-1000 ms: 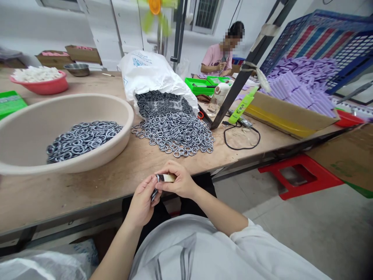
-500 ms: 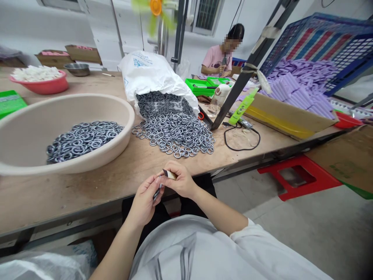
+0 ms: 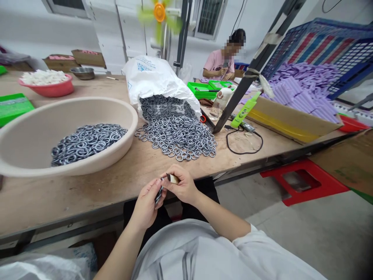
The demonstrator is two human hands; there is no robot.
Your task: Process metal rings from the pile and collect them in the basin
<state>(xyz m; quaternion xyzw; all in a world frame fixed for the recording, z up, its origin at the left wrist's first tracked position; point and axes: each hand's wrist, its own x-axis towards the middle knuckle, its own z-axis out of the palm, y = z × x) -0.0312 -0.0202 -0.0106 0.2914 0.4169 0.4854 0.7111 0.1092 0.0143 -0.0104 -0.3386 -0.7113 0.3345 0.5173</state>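
My left hand (image 3: 146, 204) is closed around several dark grey rings (image 3: 159, 195), mostly covered by the fingers. Touching it at the fingertips, my right hand (image 3: 186, 187) pinches a small flat tool with a dark end and a pale grip (image 3: 174, 179); it looks like a short blade. Both hands are just off the table's front edge, above my lap. Ahead of them, a heap of grey rings (image 3: 186, 136) spills from a white sack (image 3: 159, 79). On the left, a large beige basin (image 3: 128, 136) holds more of these rings (image 3: 87, 144).
A wooden table (image 3: 96, 190) spans the front. Further back are a pink bowl (image 3: 55, 89) of white pieces, a metal bowl (image 3: 83, 73) and green trays (image 3: 204, 91). A slanted metal post (image 3: 241, 81) rises beside a black cable (image 3: 244, 153). A co-worker (image 3: 220, 64) sits beyond.
The view has shifted slightly, so the scene sits a little lower and further right. The tool's dark end shows less between my fingers; both hands keep their hold.
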